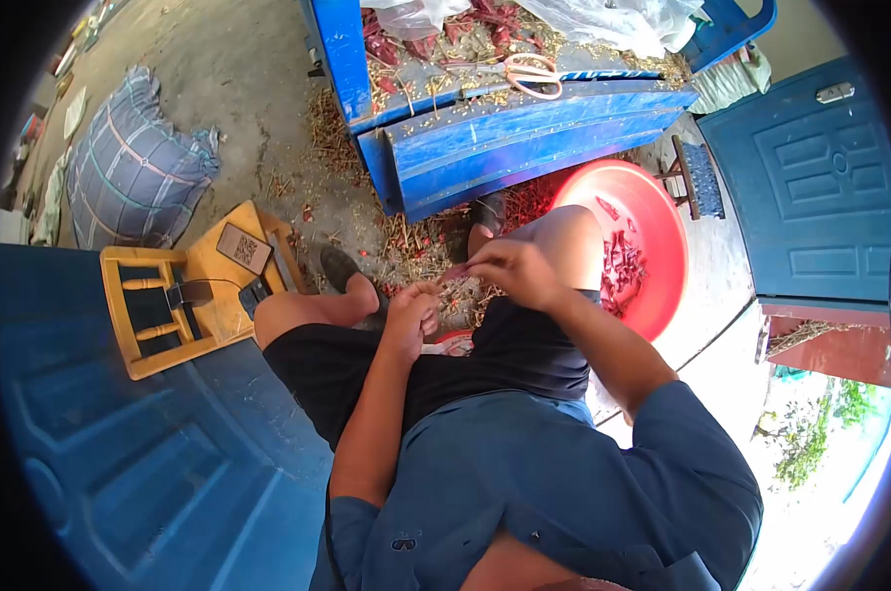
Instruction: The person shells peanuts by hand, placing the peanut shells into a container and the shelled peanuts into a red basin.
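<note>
The person sits low, knees bare, with black shorts (pixel 485 360) and a blue shirt (pixel 564 473) filling the lower middle of the frame. Both hands meet just above the lap, at the centre of the picture. The right hand (pixel 512 273) has its fingertips pressed together, pinching one end of a dried red chili (pixel 457 273) that points left towards the other hand. The left hand (pixel 413 313) sits slightly lower and to the left, near the chili's free end, with its fingers curled into a loose fist; what it grips cannot be told.

Right of the hands, a red basin (pixel 674 212) stands on the ground beside the knee, with cut chili pieces (pixel 623 271) lying in it. Straw-coloured stems and scraps (pixel 406 246) litter the ground just above the hands.

Across the top of the frame stands a blue table (pixel 524 138). It carries a heap of dried chilies (pixel 406 39), a clear plastic bag (pixel 623 20) and a pair of orange-handled scissors (pixel 534 74) lying near its front edge.

At the left of the frame a yellow wooden stool (pixel 160 315) holds a phone (pixel 244 248). Above it, in the upper left, a checked sack (pixel 135 172) rests on the concrete floor. A blue door (pixel 820 187) fills the right edge.
</note>
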Available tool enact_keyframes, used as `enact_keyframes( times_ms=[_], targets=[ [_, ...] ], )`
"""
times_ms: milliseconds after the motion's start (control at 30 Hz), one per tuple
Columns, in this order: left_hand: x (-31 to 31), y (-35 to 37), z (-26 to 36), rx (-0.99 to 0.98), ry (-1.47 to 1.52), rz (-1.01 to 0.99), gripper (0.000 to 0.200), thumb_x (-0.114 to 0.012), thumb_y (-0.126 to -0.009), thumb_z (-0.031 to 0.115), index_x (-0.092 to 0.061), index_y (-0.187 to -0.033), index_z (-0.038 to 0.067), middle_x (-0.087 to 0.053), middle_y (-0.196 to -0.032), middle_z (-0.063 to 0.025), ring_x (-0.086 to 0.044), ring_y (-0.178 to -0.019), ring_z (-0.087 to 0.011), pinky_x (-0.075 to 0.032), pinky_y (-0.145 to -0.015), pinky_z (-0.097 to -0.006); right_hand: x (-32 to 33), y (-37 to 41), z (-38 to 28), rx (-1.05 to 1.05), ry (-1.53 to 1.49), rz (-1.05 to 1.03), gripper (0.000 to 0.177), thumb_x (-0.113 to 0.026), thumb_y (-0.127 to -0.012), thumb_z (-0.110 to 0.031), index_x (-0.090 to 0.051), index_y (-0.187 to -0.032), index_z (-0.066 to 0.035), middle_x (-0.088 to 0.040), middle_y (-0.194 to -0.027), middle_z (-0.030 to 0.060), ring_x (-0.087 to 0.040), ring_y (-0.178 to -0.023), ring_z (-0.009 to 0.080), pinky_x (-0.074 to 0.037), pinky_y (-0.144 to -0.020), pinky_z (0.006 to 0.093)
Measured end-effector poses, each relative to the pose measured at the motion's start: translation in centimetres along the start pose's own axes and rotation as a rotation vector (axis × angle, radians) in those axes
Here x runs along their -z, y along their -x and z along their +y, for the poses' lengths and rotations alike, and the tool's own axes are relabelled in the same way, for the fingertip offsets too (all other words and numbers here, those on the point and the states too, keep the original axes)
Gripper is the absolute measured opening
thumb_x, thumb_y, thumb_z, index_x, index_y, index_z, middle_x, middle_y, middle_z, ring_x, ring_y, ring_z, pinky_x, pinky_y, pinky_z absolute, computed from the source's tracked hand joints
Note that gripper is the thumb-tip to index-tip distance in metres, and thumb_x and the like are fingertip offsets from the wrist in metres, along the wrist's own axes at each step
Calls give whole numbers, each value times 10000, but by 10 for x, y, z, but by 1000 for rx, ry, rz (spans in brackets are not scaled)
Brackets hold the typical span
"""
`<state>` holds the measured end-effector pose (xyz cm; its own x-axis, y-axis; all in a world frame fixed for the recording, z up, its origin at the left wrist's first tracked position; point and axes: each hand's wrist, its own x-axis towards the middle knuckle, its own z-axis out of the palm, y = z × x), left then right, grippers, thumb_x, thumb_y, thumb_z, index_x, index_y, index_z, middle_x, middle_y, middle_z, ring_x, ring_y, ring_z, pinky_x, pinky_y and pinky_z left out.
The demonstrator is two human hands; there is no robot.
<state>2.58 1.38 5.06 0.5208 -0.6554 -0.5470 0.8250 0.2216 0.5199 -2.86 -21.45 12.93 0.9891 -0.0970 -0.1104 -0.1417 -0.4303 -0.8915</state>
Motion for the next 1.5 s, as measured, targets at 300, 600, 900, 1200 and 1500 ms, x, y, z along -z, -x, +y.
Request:
enact_keyframes(
  times_ms=[300,600,900,1200,1500],
  targets=[
    [7,-24,-16,72,-108,70,104,-599,-846,51,-619,-945,76,-409,-621,70,-366,-484,-45,-288,-438,-224,190,106,59,-291,728,571,315,-748,-871,-138,-695,-1135,25,-739,-986,116,-705,-932,145,-547,-831,276],
    [8,-19,-15,65,-183,77,63,-586,-854,59,-616,-907,72,-438,-621,65,-375,-478,-41,-281,-433,-217,86,-181,-96,148,557,431,297,-716,-878,-292,-718,-1089,-83,-713,-1018,135,-700,-885,289,-556,-801,410],
    [26,-9,-1,2,-86,193,86,-576,-836,57,-601,-917,76,-422,-617,70,-361,-474,-39,-270,-428,-219,73,-254,-86,339,712,421,162,-616,-904,-231,-712,-956,-111,-684,-928,171,-665,-841,401,-544,-768,489],
    [5,-21,-23,46,-148,48,68,-591,-859,67,-619,-921,74,-452,-642,66,-371,-486,-31,-292,-435,-212,73,-165,-90,102,514,410,215,-691,-876,-292,-715,-894,-79,-681,-879,139,-687,-816,283,-530,-773,426],
    [28,-16,-22,-25,-148,218,66,-626,-901,137,-626,-889,73,-468,-654,68,-385,-488,-26,-263,-421,-212,73,-266,-100,-56,912,172,470,-716,-810,-324,-677,-1171,-25,-706,-1039,250,-681,-1028,387,-519,-932,458]
  ],
)
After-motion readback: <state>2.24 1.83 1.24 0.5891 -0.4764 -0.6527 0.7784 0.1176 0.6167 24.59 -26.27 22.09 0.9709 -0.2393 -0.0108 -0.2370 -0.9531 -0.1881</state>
